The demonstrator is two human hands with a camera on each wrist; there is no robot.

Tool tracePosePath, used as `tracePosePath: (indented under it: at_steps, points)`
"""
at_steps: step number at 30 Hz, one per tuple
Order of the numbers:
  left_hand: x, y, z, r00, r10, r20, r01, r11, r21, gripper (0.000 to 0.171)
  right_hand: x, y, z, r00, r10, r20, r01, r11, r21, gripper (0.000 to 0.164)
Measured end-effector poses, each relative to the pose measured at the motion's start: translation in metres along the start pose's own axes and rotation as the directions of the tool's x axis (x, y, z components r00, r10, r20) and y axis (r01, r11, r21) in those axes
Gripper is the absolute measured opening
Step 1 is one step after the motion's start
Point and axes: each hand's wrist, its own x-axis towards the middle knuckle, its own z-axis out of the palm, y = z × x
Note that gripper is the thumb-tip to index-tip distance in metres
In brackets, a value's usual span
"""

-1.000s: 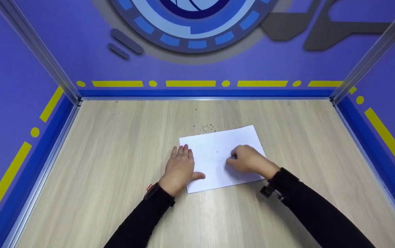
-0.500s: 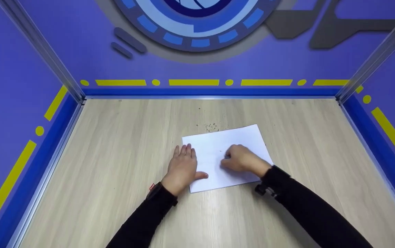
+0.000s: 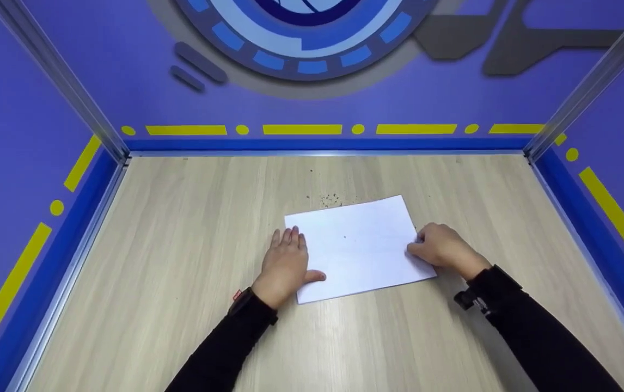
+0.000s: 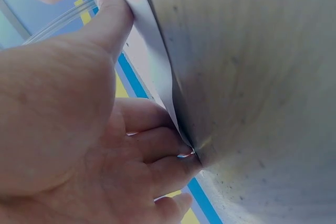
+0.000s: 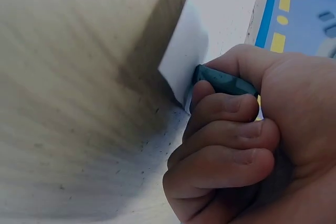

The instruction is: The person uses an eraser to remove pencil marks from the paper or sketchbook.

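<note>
A white sheet of paper (image 3: 361,250) lies slightly turned on the wooden table. My left hand (image 3: 283,267) rests on its left edge, fingers straight and thumb spread across the sheet. At the paper's right edge, my right hand (image 3: 445,247) has its fingers curled round a small dark green eraser (image 5: 226,81). One end of the eraser shows between thumb and forefinger in the right wrist view; the palm hides the rest. The left wrist view shows the paper's edge (image 4: 152,40) standing slightly off the table beside my left hand. A tiny dark speck sits mid-sheet.
Dark crumbs (image 3: 331,200) are scattered on the table (image 3: 208,218) just behind the paper's far edge. Blue printed panels (image 3: 312,117) with yellow dashes wall in the table at the back and both sides, with metal rails along their bottoms.
My right hand, with the eraser, has moved from the middle of the paper rightward to its right edge. My left hand stays in place on the left edge.
</note>
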Motion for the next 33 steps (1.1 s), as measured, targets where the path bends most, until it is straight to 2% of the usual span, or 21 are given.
tracePosePath:
  at_steps: [5,8,11,14,18,23,26,29,33]
  points:
    - [-0.001,0.0,0.001,1.0,0.008,-0.006,-0.008,1.0,0.003,0.116,0.0,-0.002,0.001,1.0,0.003,-0.002,-0.003,1.0,-0.009,0.031]
    - [-0.001,0.001,0.001,1.0,0.012,-0.006,-0.012,1.0,0.02,0.116,-0.001,-0.005,0.004,1.0,0.019,-0.006,-0.019,1.0,0.019,0.034]
    - [-0.001,0.001,0.0,1.0,0.013,-0.006,-0.013,1.0,0.026,0.116,0.0,-0.015,0.009,1.0,0.001,-0.013,0.0,0.999,0.046,0.036]
    - [0.0,0.0,-0.001,1.0,0.012,-0.005,-0.012,1.0,0.013,0.115,0.004,-0.035,0.015,0.999,-0.044,-0.003,0.044,0.998,0.055,0.034]
    - [0.001,0.0,-0.001,1.0,0.009,-0.004,-0.009,1.0,-0.003,0.116,0.011,-0.073,0.023,0.994,-0.106,0.02,0.105,0.993,0.056,0.039]
    - [0.0,-0.001,-0.001,1.0,0.008,-0.009,-0.008,1.0,0.001,0.117,0.022,-0.127,0.044,0.979,-0.195,0.058,0.192,0.98,0.043,0.045]
    - [-0.002,0.0,0.001,1.0,0.018,-0.024,-0.019,1.0,-0.006,0.116,0.028,-0.15,0.059,0.97,-0.224,0.089,0.225,0.974,-0.001,0.044]
    - [-0.002,0.001,0.002,0.999,0.025,-0.043,-0.025,1.0,0.001,0.115,0.034,-0.162,0.07,0.968,-0.237,0.08,0.242,0.969,-0.059,0.043]
    - [-0.002,-0.001,-0.001,0.998,0.02,-0.056,-0.019,1.0,0.023,0.114,0.042,-0.159,0.072,0.974,-0.219,0.052,0.222,0.973,-0.057,0.044]
